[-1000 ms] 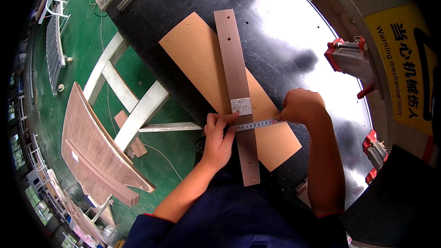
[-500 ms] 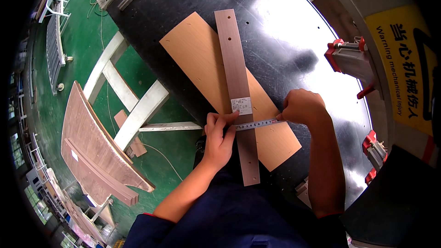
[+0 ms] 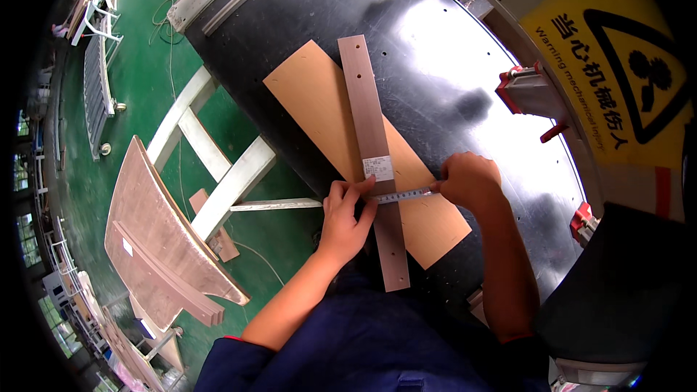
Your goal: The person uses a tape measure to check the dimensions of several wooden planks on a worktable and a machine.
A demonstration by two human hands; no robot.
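A narrow brown wooden strip (image 3: 365, 112) with small holes near its ends and a white printed label (image 3: 377, 168) lies across a wider light wood board (image 3: 308, 87). The silvery blade of a tape measure (image 3: 406, 195) runs crosswise over the strip, just below the label, and on over the board. My left hand (image 3: 343, 221) is closed at the strip's left edge, pinching the blade's left end; the thumb reaches toward the label. At the blade's other end my right hand (image 3: 470, 180) is closed around the tape measure, whose case is hidden in my fist.
Both boards rest on a black worktable (image 3: 450, 51). Red-and-grey clamps (image 3: 524, 90) stand along its right side, beneath a yellow warning sign (image 3: 617, 58). On the left, over a green floor (image 3: 156, 65), stands a white frame (image 3: 232, 185) beside a curved wooden panel (image 3: 152, 225) carrying stacked strips (image 3: 170, 272).
My view has turned slightly, so the surroundings sit differently in the picture. Both hands keep their hold on the tape measure, which still lies across the strip.
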